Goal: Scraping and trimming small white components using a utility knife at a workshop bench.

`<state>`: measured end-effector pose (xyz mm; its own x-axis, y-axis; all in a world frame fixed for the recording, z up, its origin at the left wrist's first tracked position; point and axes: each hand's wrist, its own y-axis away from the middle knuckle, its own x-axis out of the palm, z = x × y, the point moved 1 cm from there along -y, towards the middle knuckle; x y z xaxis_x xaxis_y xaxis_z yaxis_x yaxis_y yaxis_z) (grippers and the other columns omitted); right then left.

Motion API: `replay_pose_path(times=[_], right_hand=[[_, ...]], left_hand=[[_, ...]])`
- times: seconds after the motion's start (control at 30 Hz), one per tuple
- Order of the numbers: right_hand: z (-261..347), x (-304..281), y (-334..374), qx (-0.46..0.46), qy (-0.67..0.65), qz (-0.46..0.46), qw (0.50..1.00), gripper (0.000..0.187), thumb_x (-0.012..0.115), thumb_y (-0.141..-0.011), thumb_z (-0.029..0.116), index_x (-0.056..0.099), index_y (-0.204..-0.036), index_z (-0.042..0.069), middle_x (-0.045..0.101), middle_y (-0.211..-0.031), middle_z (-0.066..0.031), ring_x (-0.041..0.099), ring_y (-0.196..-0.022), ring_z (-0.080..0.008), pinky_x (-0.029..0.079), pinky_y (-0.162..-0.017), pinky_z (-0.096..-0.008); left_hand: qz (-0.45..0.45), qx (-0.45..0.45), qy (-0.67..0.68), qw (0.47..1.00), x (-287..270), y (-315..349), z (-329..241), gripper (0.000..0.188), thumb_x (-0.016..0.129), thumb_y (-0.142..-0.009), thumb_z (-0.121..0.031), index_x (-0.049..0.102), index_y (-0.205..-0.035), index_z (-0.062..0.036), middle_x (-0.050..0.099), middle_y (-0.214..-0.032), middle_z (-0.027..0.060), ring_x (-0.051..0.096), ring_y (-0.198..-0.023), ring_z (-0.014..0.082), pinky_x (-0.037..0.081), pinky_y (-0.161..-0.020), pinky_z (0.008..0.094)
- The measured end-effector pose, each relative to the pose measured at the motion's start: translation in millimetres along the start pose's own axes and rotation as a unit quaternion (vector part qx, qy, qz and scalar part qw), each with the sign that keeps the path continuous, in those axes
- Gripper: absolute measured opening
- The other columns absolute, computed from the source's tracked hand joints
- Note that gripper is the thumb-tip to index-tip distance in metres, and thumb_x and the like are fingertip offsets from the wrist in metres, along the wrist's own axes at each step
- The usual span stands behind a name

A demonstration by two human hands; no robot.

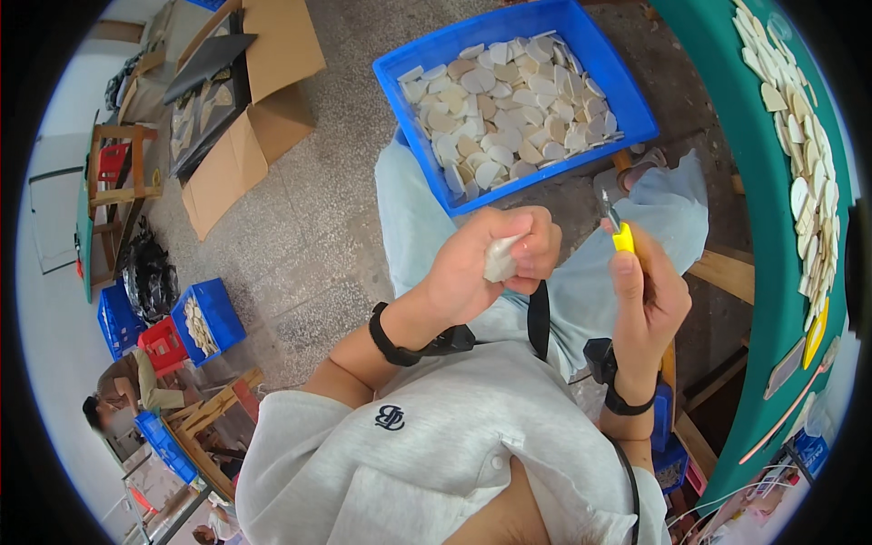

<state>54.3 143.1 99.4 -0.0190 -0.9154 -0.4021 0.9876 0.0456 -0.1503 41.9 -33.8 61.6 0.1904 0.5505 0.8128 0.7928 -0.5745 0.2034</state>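
My left hand (486, 263) is closed around a small pale flat piece (500, 259), held over my lap. My right hand (647, 295) grips a yellow-handled knife (620, 232) with its short blade pointing up, a little to the right of the piece and apart from it. A blue crate (636, 100) full of several similar pale flat pieces rests on my knees just beyond both hands.
A green table (772, 272) on my right carries rows of pale pieces (804, 145) and a yellow tool (816, 331). On the floor to the left stand an open cardboard box (259, 136) and small blue and red crates (213, 318). Another person (127, 395) sits at the lower left.
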Motion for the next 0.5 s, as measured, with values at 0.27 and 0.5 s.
replay_pose_path(times=[0.27, 0.5], right_hand=[[8.3, 15.3, -12.6, 0.124, -0.246, 0.11, 0.955, 0.021, 0.066, -0.082, 0.005, 0.061, -0.1, -0.004, 0.065, -0.083, -0.0041, 0.06, -0.077, -0.0062, 0.046, -0.067, -0.0189], [2.6, 5.7, -25.8, 0.075, -0.152, 0.217, 0.961, 0.014, 0.065, -0.078, 0.003, 0.063, -0.091, -0.002, 0.065, -0.072, -0.0047, 0.061, -0.065, -0.0062, 0.046, -0.058, -0.0194]], left_hand=[[-0.044, -0.081, -0.05, 0.995, 9.3, 2.7, 0.0, 0.077, 0.005, -0.08, -0.08, 0.042, -0.066, -0.0132, 0.034, -0.063, -0.0041, 0.029, -0.058, 0.0087, 0.022, -0.05, 0.0219], [-0.054, -0.146, -0.117, 0.981, 13.1, 3.8, -0.4, 0.085, 0.002, -0.075, -0.084, 0.047, -0.068, -0.0118, 0.035, -0.062, -0.0038, 0.031, -0.057, 0.0084, 0.021, -0.048, 0.0218]])
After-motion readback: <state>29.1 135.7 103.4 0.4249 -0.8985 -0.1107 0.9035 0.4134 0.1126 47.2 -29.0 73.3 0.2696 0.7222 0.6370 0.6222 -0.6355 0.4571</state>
